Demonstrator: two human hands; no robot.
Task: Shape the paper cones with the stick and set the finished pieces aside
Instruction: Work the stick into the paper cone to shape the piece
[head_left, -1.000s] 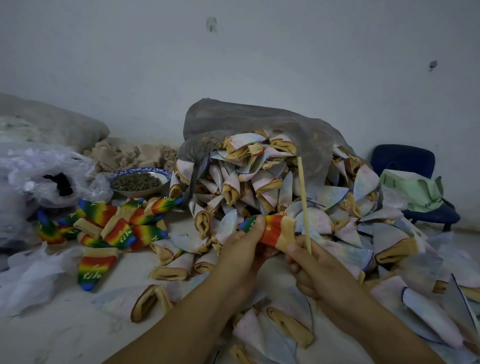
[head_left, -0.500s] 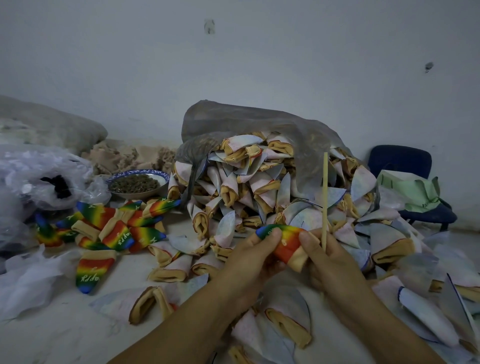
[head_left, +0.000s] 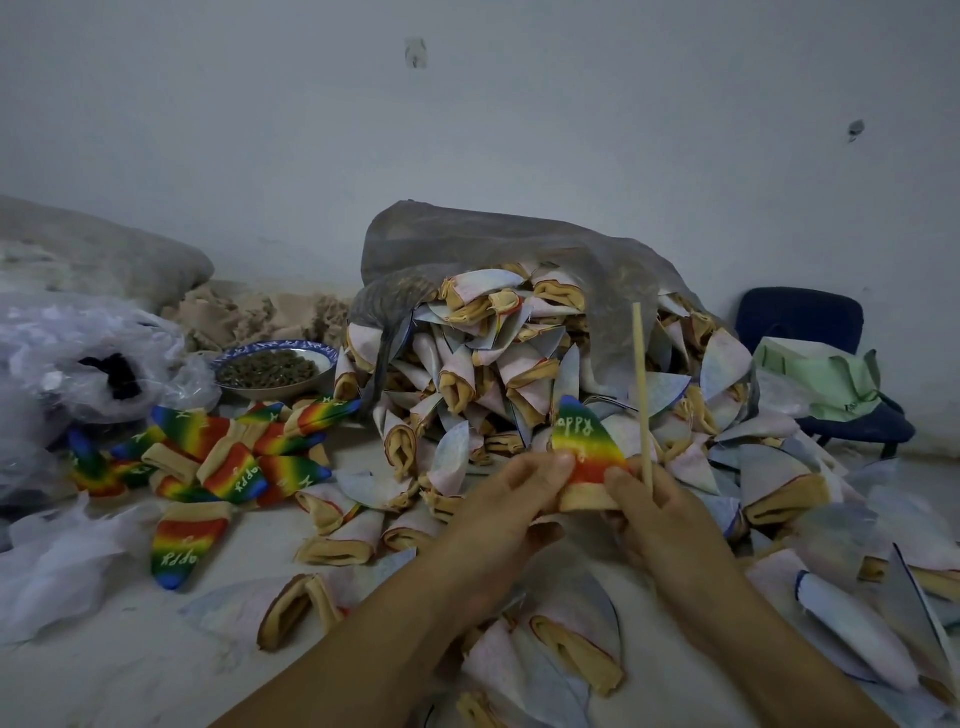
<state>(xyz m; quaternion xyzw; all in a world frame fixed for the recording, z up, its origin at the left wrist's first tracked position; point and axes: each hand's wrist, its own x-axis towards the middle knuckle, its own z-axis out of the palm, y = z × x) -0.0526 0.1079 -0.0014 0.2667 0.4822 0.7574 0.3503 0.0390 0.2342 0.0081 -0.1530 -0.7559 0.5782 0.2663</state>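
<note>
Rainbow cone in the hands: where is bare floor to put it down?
Bare floor lies between the rainbow pile and the pale cones, and more at lower left beside the white plastic. The right side is crowded with cones.

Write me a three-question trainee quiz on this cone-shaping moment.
1. True or false: the stick is pushed inside the rainbow cone being held up.
2. Multiple choice: where do the other rainbow cones lie?
A) to the left, in front of the bowl
B) on the blue chair
C) inside the grey bag
3. Short answer: which hand grips the stick?

Key:
1. False: it stands upright beside the cone.
2. A.
3. The right hand.
</note>
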